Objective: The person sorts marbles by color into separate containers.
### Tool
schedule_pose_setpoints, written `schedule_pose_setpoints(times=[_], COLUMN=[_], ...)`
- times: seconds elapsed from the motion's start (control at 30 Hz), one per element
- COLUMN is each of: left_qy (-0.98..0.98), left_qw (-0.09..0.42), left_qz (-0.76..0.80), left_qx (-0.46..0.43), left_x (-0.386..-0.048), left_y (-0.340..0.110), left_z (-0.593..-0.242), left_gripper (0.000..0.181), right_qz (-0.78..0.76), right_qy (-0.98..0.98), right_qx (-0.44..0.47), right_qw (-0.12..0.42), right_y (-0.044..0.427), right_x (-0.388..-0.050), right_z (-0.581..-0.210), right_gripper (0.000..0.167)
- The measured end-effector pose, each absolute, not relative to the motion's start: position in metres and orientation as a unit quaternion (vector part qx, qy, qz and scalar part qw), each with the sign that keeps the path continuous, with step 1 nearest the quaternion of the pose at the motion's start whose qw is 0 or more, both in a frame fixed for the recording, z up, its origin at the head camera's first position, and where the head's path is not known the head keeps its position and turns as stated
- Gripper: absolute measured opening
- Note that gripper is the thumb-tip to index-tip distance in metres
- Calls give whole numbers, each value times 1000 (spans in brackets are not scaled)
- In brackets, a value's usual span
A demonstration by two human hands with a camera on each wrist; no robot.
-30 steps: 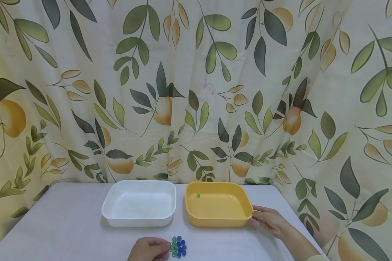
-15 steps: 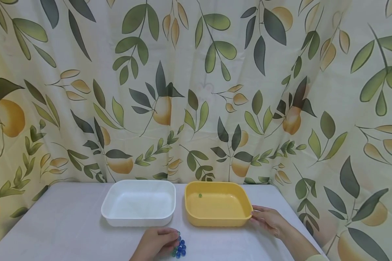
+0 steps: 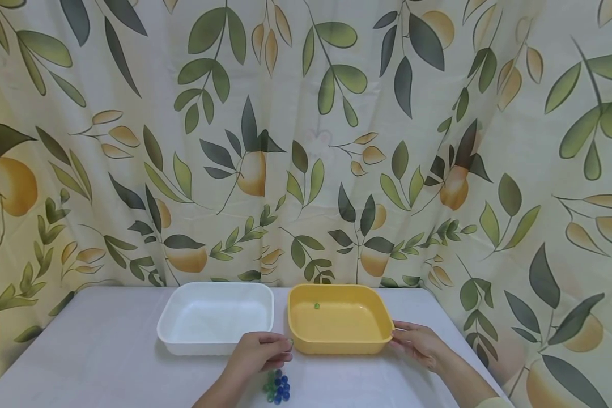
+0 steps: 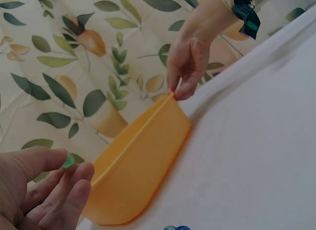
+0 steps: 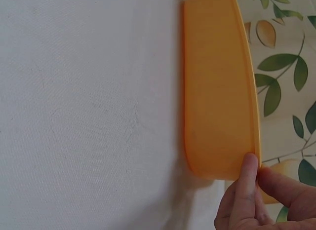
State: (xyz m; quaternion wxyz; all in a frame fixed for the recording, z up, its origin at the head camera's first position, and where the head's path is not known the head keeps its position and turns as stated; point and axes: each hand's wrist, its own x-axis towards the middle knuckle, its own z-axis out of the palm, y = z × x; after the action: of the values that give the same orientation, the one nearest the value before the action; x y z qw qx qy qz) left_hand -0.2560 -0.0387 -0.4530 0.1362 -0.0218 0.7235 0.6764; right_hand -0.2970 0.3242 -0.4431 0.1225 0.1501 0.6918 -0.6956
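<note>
One green marble (image 4: 68,160) pinched in left hand (image 3: 260,352), right hand (image 3: 418,344) gripping yellow tray (image 3: 340,347)

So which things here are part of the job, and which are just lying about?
Part of the job, it seems:
left hand, pinching a green marble
right hand, gripping the yellow tray
second green marble, inside that tray
green and blue marbles on the table, probably the supply

Apparently just there:
white tray, in neither hand's grip, possibly for later
patterned curtain
</note>
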Motion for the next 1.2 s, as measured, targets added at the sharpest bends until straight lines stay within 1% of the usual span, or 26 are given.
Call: schedule_pose_setpoints(times=[0.43, 0.63, 0.9, 1.2], left_qy=[724, 740, 737, 745], left_qw=[112, 108, 87, 89], left_qz=[681, 663, 669, 658], left_qx=[-10, -27, -40, -59], left_x=[-282, -293, -302, -315], left_y=[-27, -22, -18, -13], left_z=[-435, -434, -433, -432], left_gripper=[31, 29, 27, 23], right_qz=[-692, -689, -687, -686], right_qy=[696, 699, 700, 701], right_qx=[153, 154, 155, 159], right_qw=[119, 120, 121, 117], right_y=[324, 323, 323, 324], right_x=[-297, -298, -298, -300], right_z=[-445, -443, -442, -445], right_gripper=[58, 58, 58, 57])
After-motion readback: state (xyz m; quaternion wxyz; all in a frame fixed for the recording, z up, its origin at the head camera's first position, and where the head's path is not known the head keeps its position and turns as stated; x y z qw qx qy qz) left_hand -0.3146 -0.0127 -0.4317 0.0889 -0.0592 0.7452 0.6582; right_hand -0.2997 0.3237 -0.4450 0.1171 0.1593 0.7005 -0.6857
